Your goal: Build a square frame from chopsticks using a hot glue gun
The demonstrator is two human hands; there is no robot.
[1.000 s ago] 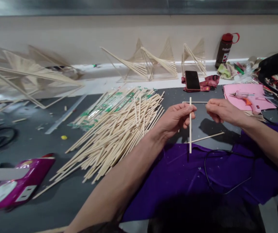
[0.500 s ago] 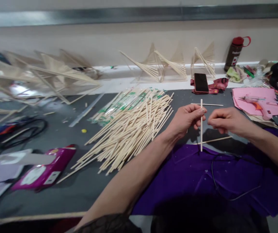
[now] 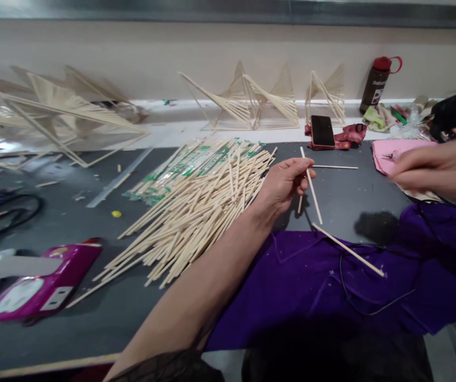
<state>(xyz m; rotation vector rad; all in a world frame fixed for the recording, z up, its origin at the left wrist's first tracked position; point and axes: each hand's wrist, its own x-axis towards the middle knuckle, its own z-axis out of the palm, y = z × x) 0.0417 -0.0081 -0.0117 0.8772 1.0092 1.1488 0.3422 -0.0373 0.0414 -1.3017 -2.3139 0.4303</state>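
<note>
My left hand pinches a thin wooden stick near its upper end, between thumb and fingers. The stick slants down to the right above the grey table. Another stick shows just below the hand. My right hand is smeared by motion, in front of a hot glue gun on a pink cloth. Only the gun's nozzle end shows clearly; whether the fingers touch it is hidden. One loose stick lies across the purple cloth; another lies behind the left hand.
Left of my forearm is a big pile of sticks, with plastic-wrapped packs behind. Stick models stand along the wall. A phone, a bottle, a magenta device and a black cable are also around.
My right hand has moved right, away from the left hand, to the glue gun. The held stick has tilted from upright. The loose stick in front now lies diagonally on the purple cloth.
</note>
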